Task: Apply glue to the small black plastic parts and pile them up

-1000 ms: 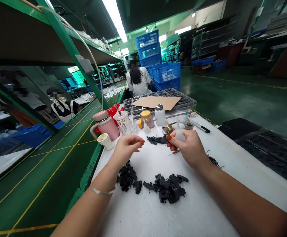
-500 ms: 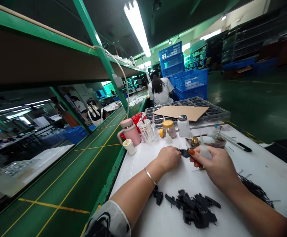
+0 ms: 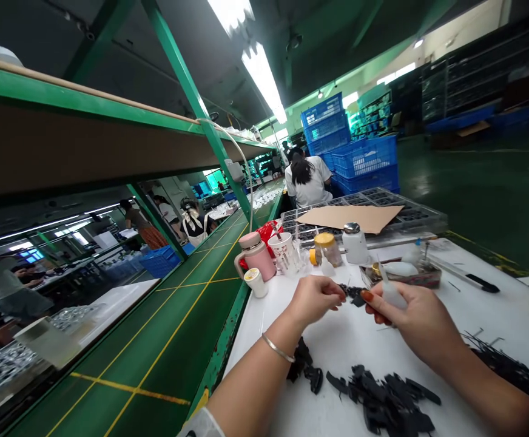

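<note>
My left hand [image 3: 315, 300] is closed in a pinch over the white tabletop; whatever its fingertips hold is too small to make out. Just beyond those fingertips lies a small heap of black pieces [image 3: 353, 295]. My right hand [image 3: 421, 312] grips a small translucent squeeze bottle [image 3: 392, 295], its thin nozzle pointing up. The thumb and fingers of that hand are close to the heap's right side. Nearer to me, a larger pile of black plastic parts [image 3: 385, 397] lies between my forearms, with a smaller cluster [image 3: 307, 367] beside my left forearm.
Behind my hands stand a pink mug [image 3: 256, 258], a white cup [image 3: 283, 252], a yellow-lidded jar [image 3: 328, 249] and a white pump bottle [image 3: 354, 244]. A box knife [image 3: 462, 274] and thin black strips [image 3: 505, 364] lie right. A green conveyor [image 3: 155, 340] runs left. A person [image 3: 310, 182] sits ahead.
The view has shifted, so the table sits lower and further right. My left hand has drawn back slightly from the small black heap. My right hand still grips the squeeze bottle.
</note>
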{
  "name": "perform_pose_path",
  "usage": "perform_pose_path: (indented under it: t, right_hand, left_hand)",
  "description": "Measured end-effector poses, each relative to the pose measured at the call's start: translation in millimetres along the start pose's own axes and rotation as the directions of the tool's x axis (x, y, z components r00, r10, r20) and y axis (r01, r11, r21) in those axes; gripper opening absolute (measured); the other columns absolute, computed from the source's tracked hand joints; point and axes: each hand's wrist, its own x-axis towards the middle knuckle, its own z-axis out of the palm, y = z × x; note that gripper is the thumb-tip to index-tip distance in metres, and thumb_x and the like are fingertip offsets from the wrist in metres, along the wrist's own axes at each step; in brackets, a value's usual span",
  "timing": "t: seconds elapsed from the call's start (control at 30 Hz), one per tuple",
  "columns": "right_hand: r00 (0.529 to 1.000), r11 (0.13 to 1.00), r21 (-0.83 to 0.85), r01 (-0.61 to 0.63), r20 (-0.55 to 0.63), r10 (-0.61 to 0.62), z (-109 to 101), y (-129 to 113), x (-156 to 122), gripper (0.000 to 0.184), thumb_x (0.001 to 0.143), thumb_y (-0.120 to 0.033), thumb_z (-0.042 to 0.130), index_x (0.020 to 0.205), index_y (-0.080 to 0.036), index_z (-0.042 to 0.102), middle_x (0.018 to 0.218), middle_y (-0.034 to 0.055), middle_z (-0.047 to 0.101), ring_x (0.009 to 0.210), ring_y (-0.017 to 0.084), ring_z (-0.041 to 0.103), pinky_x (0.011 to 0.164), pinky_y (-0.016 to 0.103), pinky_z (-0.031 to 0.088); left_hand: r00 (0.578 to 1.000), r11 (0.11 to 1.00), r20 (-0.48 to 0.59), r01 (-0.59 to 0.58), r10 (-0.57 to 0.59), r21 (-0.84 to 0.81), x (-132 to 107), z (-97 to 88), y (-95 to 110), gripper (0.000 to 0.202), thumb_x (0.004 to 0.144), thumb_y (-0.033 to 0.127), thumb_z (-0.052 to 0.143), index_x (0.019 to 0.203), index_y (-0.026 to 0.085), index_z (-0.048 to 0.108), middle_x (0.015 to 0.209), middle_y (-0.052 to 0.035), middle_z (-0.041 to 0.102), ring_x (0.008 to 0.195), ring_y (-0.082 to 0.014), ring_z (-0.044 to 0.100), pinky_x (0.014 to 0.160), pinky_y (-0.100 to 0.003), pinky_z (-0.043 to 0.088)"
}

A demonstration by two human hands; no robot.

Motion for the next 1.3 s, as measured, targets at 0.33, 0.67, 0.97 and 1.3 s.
perform_pose_path:
  t: [0.33, 0.67, 0.97, 1.3]
  right_hand:
    - [0.983, 0.977, 0.211, 0.021, 0.174, -0.058, 2.6, -22.8, -14.9, 0.033, 0.077, -0.048, 0.067, 0.065, -0.017, 0.062, 0.056, 0.0028, 0.060, 0.052, 0.015, 0.053, 0.053, 0.028, 0.041]
    - [0.964, 0.952, 0.305, 0.015, 0.250, -0.095, 9.0, -25.9, -20.8, 0.030, 0.076, -0.040, 0.071, 0.064, -0.014, 0.062, 0.055, 0.0013, 0.060, 0.049, 0.011, 0.054, 0.048, 0.023, 0.041]
    - [0.945, 0.967, 0.252, 0.019, 0.312, -0.100, 13.4, -28.8, -26.6, 0.028, 0.079, -0.037, 0.068, 0.065, -0.013, 0.062, 0.056, 0.0015, 0.061, 0.049, 0.010, 0.054, 0.047, 0.021, 0.041]
    - [0.944, 0.983, 0.182, 0.032, 0.318, -0.089, 15.5, -27.6, -27.3, 0.029, 0.080, -0.038, 0.067, 0.065, -0.014, 0.063, 0.057, 0.0020, 0.062, 0.050, 0.011, 0.055, 0.047, 0.022, 0.041]
  left_hand:
    - [0.976, 0.531, 0.063, 0.168, -0.210, -0.830, -53.8, -22.7, 1.7, 0.025, 0.060, 0.020, 0.082, 0.082, 0.011, 0.073, 0.075, -0.0063, 0.071, 0.067, -0.0108, 0.066, 0.061, -0.018, 0.049]
    - [0.974, 0.345, -0.007, 0.073, -0.226, -0.936, -63.1, -4.0, 6.7, 0.021, 0.061, 0.015, 0.082, 0.077, 0.012, 0.070, 0.072, -0.0048, 0.072, 0.062, -0.0093, 0.066, 0.053, -0.013, 0.048]
    - [0.982, 0.362, 0.003, 0.073, -0.189, -0.929, -70.0, -4.4, -4.1, 0.019, 0.060, 0.012, 0.081, 0.070, 0.013, 0.065, 0.071, -0.0042, 0.072, 0.063, -0.0117, 0.068, 0.050, -0.014, 0.048]
    - [0.984, 0.442, -0.010, 0.070, -0.177, -0.894, -74.8, -5.8, -4.4, 0.013, 0.062, 0.014, 0.081, 0.072, 0.014, 0.072, 0.068, -0.0027, 0.072, 0.063, -0.0100, 0.067, 0.055, -0.014, 0.051]
